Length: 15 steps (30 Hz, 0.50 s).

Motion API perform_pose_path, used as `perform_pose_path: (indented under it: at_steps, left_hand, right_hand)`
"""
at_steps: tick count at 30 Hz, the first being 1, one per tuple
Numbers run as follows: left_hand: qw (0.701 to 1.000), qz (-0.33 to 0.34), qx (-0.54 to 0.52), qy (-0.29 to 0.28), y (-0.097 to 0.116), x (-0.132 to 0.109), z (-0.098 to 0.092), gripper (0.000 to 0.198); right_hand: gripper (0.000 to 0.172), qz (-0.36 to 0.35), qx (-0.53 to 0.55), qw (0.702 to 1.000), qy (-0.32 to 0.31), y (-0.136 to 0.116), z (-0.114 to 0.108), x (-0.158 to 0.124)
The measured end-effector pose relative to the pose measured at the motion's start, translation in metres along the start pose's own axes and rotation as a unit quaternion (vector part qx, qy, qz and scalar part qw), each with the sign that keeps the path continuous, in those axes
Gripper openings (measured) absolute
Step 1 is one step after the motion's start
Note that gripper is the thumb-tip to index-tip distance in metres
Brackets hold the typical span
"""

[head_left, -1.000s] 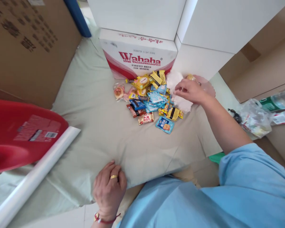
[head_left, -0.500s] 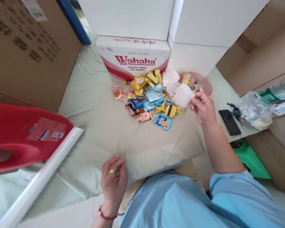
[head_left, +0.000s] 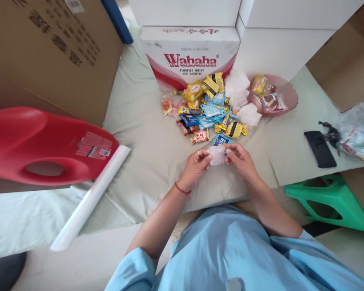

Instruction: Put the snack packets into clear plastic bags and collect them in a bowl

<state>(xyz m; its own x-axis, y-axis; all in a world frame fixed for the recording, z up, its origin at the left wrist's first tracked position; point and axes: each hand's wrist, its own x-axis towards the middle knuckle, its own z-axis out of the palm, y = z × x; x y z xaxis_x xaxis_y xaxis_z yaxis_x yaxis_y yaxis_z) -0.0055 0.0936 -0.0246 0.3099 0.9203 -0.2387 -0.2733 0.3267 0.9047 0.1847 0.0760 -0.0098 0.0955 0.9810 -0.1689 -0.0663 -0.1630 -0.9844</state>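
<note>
Between my two hands, just in front of the snack pile, is a small translucent white plastic bag (head_left: 217, 155). My left hand (head_left: 197, 165) pinches its left edge, and my right hand (head_left: 240, 160) pinches its right edge. Right behind it lies a blue snack packet (head_left: 222, 140), partly covered. Beyond are light-blue packets (head_left: 210, 110), yellow packets (head_left: 234, 129) and a cream wrapped snack (head_left: 199, 136). Crumpled white plastic bags (head_left: 237, 89) rest at the pile's right side, beside a pink bowl (head_left: 291, 97) holding several wrapped snacks.
A white and red Wahaha carton (head_left: 191, 48) stands behind the pile. To the left are a red jug (head_left: 63, 141), a white roll (head_left: 91, 198) and a large brown box (head_left: 57, 60). A black phone (head_left: 320, 148) lies right, above a green stool (head_left: 330, 202).
My right hand has come from the pile's right side to the front with a small plastic bag. My left hand has moved up and taken its other edge. The view has shifted.
</note>
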Motion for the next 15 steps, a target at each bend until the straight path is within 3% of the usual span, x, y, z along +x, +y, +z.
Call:
perform_pose_path:
  at_steps: [2,5,8,12,15]
  left_hand:
    - [0.999,0.019,0.023,0.014,-0.004,-0.003,-0.002,0.046]
    - [0.999,0.034,0.037,-0.003,-0.004,-0.003,-0.006,0.046]
    - [0.998,0.051,0.011,0.017,-0.002,0.002,-0.013,0.048]
    - [0.995,0.067,-0.052,0.057,-0.001,0.009,-0.022,0.049]
    - [0.992,0.061,-0.102,0.037,-0.001,0.010,-0.023,0.048]
  right_hand:
    - [0.047,-0.042,-0.026,0.998,0.038,0.001,0.006,-0.002]
    - [0.052,-0.061,-0.071,0.996,-0.011,0.001,0.017,-0.003]
    - [0.043,-0.028,-0.062,0.997,-0.029,0.000,0.019,0.003]
    - [0.038,-0.013,0.043,0.998,0.052,-0.001,0.002,0.012]
    - [0.038,0.003,0.058,0.997,0.053,0.001,-0.015,0.008]
